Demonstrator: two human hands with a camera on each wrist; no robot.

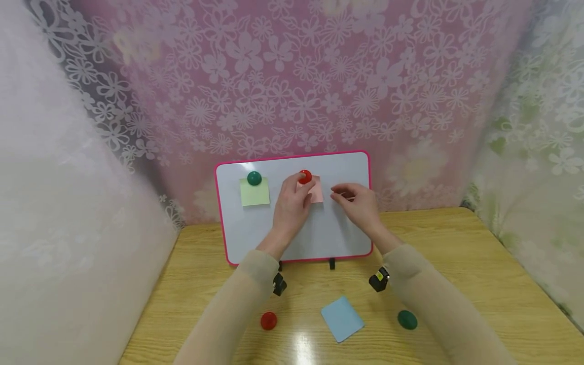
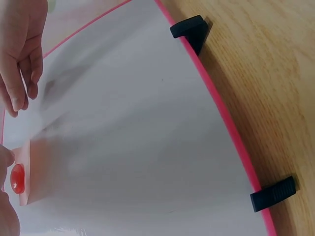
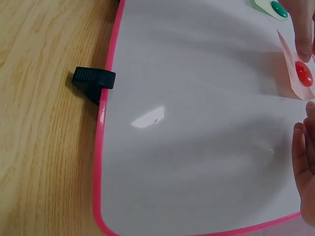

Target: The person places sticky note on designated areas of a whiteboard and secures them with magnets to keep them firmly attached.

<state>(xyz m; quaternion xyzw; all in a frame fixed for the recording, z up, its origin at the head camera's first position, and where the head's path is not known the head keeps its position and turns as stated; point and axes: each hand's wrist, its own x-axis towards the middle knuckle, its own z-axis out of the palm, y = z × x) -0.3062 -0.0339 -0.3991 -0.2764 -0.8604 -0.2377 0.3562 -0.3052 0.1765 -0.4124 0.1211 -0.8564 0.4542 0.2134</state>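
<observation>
My left hand (image 1: 292,205) is at the whiteboard (image 1: 255,233), its finger and thumb on either side of a round red magnet (image 2: 17,178). Under that magnet a pink sticky note (image 1: 317,190) lies on the board, its lower edge lifting off the surface in both wrist views. Just right of the note, my right hand (image 1: 360,205) hovers close over the board with loosely bent fingers and nothing visible in them. Further left, a green magnet (image 1: 254,178) sits at the top of a light green sticky note (image 1: 255,192).
The pink-rimmed board leans upright on black feet (image 1: 332,263) on a wooden table (image 1: 196,284). Nearer me lie another red magnet (image 1: 268,321), a blue sticky note (image 1: 342,319) and another green magnet (image 1: 407,320). Flowered curtains (image 1: 292,91) enclose the table.
</observation>
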